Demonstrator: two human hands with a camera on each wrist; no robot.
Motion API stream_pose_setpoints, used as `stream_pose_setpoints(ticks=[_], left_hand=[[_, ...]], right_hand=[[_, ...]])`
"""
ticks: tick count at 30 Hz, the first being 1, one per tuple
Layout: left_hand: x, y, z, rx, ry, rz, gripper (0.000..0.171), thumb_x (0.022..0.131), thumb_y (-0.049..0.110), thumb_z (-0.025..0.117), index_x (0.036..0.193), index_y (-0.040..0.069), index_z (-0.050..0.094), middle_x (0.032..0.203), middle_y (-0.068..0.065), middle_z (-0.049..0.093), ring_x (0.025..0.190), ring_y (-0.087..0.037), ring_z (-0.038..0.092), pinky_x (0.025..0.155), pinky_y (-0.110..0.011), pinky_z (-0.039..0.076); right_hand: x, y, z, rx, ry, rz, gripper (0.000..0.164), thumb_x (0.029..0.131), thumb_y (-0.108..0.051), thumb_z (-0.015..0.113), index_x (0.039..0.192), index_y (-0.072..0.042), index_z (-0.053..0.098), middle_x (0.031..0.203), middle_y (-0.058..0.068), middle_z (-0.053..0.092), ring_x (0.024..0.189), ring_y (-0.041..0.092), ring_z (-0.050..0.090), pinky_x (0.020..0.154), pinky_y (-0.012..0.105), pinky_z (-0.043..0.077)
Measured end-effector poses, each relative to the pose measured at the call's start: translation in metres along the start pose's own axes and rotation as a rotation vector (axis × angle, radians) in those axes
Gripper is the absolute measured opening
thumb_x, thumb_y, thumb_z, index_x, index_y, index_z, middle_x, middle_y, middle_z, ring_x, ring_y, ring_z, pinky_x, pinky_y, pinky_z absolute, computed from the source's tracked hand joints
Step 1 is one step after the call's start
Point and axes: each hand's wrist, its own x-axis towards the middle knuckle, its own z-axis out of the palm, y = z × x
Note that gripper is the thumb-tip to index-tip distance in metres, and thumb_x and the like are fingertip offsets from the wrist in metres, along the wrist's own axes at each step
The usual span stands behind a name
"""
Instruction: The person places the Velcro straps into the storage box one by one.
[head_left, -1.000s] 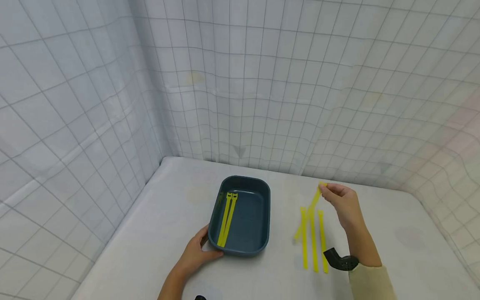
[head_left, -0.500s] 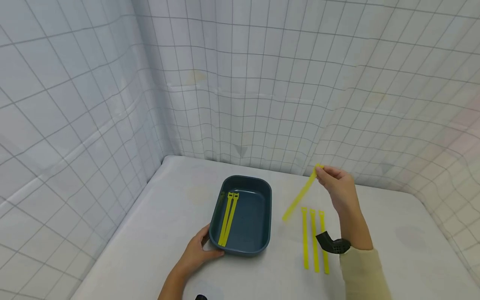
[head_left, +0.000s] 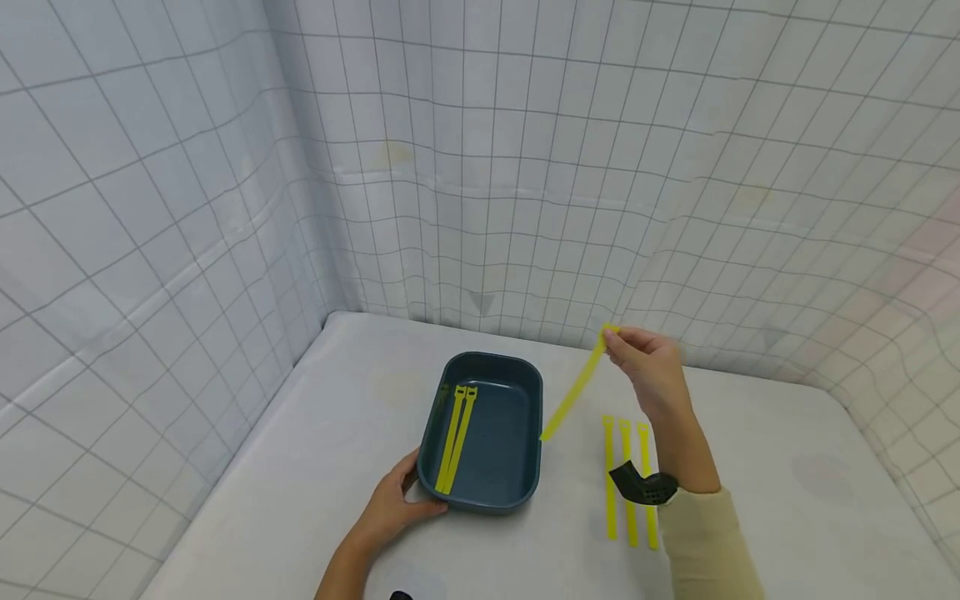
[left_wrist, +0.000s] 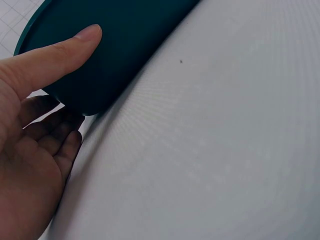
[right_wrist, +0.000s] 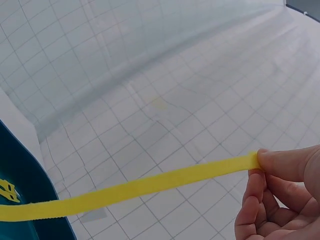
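Note:
My right hand (head_left: 651, 371) pinches the head end of a yellow hook-and-loop cable tie (head_left: 576, 390) between thumb and fingers. The tie slants down and left, its free tail overlapping the right rim of a dark teal tray (head_left: 539, 433) in the head view. In the right wrist view, the tie (right_wrist: 145, 186) stretches from the fingertips over to the tray (right_wrist: 25, 160). My left hand (head_left: 393, 504) grips the tray's near-left corner, thumb against the near wall and fingers round the left side. Two yellow cable ties (head_left: 456, 440) lie side by side along the tray's left inside.
Right of the tray, three more yellow cable ties (head_left: 610, 483) lie in a row on the white tabletop (head_left: 360, 383), partly behind the right wrist's black strap (head_left: 643, 485). White grid-patterned cloth (head_left: 510, 167) hangs behind and at both sides.
My right hand has lifted the cable tie from the row on the table and carried it up and left to the tray's right rim. The left hand stays at the tray corner.

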Motion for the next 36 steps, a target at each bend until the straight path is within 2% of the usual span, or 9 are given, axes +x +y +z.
stream_pose_setpoints(ticks=[3,8,13,18,26,30,36], left_hand=[[-0.001,0.000,0.000,-0.010,-0.002,0.000,0.094,0.060,0.013,0.086,0.139,0.004,0.037,0.140,-0.012,0.039,0.132,-0.027,0.030,0.108,-0.035,0.027],[-0.002,0.000,0.000,-0.019,-0.004,0.000,0.092,0.061,0.013,0.086,0.139,0.005,0.038,0.140,-0.012,0.039,0.132,-0.026,0.030,0.109,-0.035,0.026],[-0.002,-0.001,0.000,-0.017,-0.009,0.001,0.091,0.061,0.013,0.086,0.138,0.006,0.039,0.140,-0.011,0.040,0.132,-0.026,0.030,0.109,-0.035,0.026],[-0.001,0.000,0.000,-0.015,-0.009,0.003,0.091,0.061,0.013,0.086,0.138,0.005,0.039,0.140,-0.012,0.040,0.131,-0.027,0.031,0.109,-0.036,0.026],[0.000,0.002,0.000,-0.012,-0.008,0.003,0.091,0.060,0.013,0.086,0.138,0.005,0.039,0.139,-0.012,0.040,0.131,-0.028,0.031,0.109,-0.037,0.026],[0.000,0.001,0.000,-0.012,-0.003,0.002,0.091,0.060,0.013,0.086,0.138,0.005,0.039,0.139,-0.012,0.041,0.131,-0.028,0.031,0.109,-0.037,0.026],[0.000,0.000,0.000,-0.013,-0.004,0.004,0.093,0.059,0.011,0.087,0.139,0.005,0.038,0.139,-0.012,0.041,0.131,-0.027,0.031,0.109,-0.035,0.026]], right_hand=[[0.000,0.002,0.007,-0.029,-0.001,0.020,0.005,0.083,-0.015,0.069,0.081,-0.011,0.068,0.083,-0.003,0.064,0.079,0.012,0.059,0.079,0.021,0.052],[0.000,0.010,0.021,-0.080,-0.006,0.059,0.014,0.084,-0.020,0.069,0.088,-0.007,0.066,0.086,-0.002,0.064,0.084,0.015,0.059,0.083,0.022,0.051],[-0.002,0.019,0.034,-0.073,-0.025,0.082,0.020,0.084,-0.019,0.069,0.092,-0.002,0.065,0.088,0.000,0.065,0.085,0.016,0.059,0.084,0.024,0.051],[-0.003,0.029,0.046,-0.069,-0.057,0.059,0.024,0.084,-0.016,0.068,0.096,0.005,0.064,0.091,0.004,0.064,0.086,0.017,0.059,0.085,0.026,0.051],[-0.005,0.046,0.062,-0.063,-0.082,0.088,0.022,0.085,-0.014,0.067,0.095,0.006,0.065,0.092,0.007,0.064,0.087,0.018,0.060,0.086,0.027,0.051],[-0.005,0.053,0.069,-0.059,-0.088,0.115,0.026,0.085,-0.013,0.067,0.099,0.009,0.063,0.092,0.007,0.064,0.085,0.020,0.059,0.083,0.026,0.052],[-0.008,0.061,0.079,-0.065,-0.071,0.162,0.025,0.085,-0.013,0.067,0.098,0.008,0.064,0.087,0.006,0.064,0.078,0.017,0.058,0.078,0.026,0.054]])
